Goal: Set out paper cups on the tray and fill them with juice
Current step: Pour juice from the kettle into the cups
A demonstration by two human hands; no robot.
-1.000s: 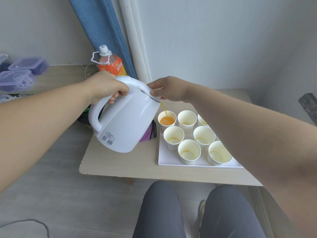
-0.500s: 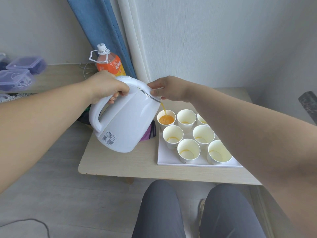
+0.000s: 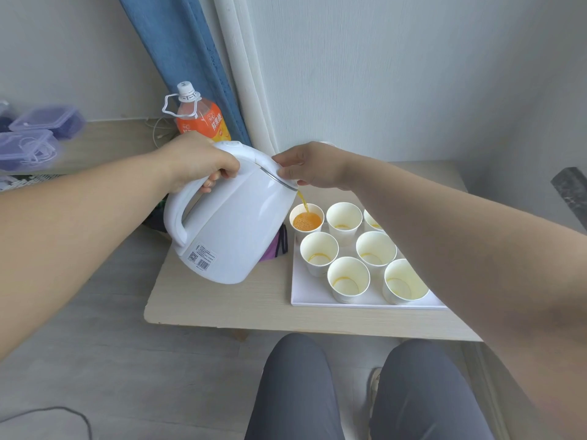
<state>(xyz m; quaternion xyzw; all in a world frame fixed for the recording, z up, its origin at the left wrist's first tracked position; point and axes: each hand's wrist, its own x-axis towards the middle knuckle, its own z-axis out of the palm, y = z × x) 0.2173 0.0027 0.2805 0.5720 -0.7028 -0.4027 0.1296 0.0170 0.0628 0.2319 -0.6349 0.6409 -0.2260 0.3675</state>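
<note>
Pouring juice [image 3: 306, 221] into the tray's [image 3: 313, 298] far-left corner cup [image 3: 305, 235] (kettle [image 3: 235, 230] tilted): left fingers [image 3: 208, 185] grip handle [image 3: 174, 217], right fingers [image 3: 287, 173] pinch lid [image 3: 251, 154].

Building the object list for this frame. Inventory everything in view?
kettle: 1, white, tilted in the air left of the tray, pouring
paper cups: 7 visible, white, on the tray; orange juice in the back-left one, one partly behind the arm
tray: 1, white, on the table's right part
table: 1, light wood, low, centre
juice bottle: 1, orange with white cap, behind the kettle
plastic boxes: 2, clear purplish, far left
curtain: 1, blue, rear corner
legs: 2, grey trousers, bottom
left grip: 1, bare hand, grips the kettle handle
right grip: 1, bare hand, holds the kettle's lid edge near the spout
</note>
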